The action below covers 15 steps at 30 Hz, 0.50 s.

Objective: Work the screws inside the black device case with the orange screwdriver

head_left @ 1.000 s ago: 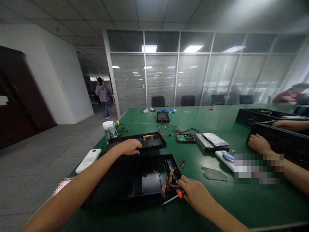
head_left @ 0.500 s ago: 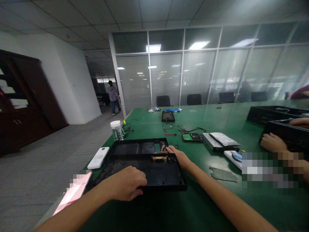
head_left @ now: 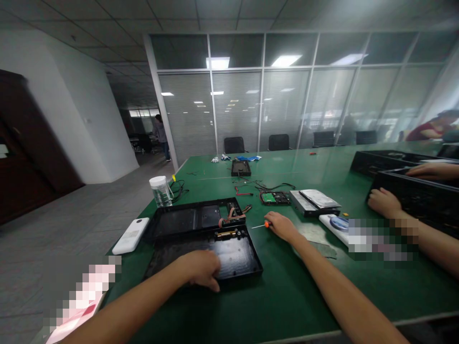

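Observation:
A black plastic case lies opened out in two hinged-looking halves on the green table, with a brass-coloured hinge or bracket between them. My left hand is closed over the front edge of the nearer half, thumb outside and fingers inside. Off the case's right side, my right hand grips a screwdriver with an orange handle, its thin shaft pointing left towards the case. Multicoloured wires stick out at the right end of the farther half.
Left of the case are a white power bank-like block and a clear jar. Behind stand a circuit board, a silver drive and loose cables. At right, another person's hands hold a black metal housing.
My right hand has moved right, away from the case's wires, and the screwdriver now shows in it. The nearer half of the case sits lower and flatter. The view has shifted right.

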{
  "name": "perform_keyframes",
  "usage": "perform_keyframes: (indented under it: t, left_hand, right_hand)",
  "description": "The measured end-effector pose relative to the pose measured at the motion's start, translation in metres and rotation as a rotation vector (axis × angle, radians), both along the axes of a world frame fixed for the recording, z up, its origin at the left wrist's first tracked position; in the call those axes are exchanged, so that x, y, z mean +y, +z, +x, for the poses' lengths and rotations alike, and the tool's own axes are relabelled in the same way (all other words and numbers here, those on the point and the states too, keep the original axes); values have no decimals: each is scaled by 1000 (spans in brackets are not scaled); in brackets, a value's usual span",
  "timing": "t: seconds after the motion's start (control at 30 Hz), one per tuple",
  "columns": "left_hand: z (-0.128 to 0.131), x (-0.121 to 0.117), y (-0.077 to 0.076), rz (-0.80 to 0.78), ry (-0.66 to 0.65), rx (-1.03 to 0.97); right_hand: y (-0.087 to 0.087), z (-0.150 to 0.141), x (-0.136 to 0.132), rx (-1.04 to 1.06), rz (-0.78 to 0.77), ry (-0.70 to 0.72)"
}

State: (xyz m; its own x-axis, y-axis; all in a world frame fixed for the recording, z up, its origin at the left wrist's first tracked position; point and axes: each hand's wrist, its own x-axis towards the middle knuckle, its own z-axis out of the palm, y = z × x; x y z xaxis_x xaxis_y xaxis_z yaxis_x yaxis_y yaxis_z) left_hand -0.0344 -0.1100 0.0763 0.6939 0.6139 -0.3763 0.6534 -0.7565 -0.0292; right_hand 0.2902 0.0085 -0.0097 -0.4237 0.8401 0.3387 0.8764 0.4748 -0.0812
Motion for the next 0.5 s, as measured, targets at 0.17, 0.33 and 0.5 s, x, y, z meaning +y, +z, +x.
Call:
perform_keyframes:
  t: [0.17, 0.33, 0.5]
  left_hand:
    - [41, 66, -13, 237, -154, -342]
    - [52, 103, -48, 518, -333, -383]
    - [42, 113, -68, 567, -497, -441]
  right_hand:
    - [3, -16, -8, 159, 35, 61]
    - [5, -23, -12, 212, -1, 55]
    - [4, -26, -9, 220, -61, 66]
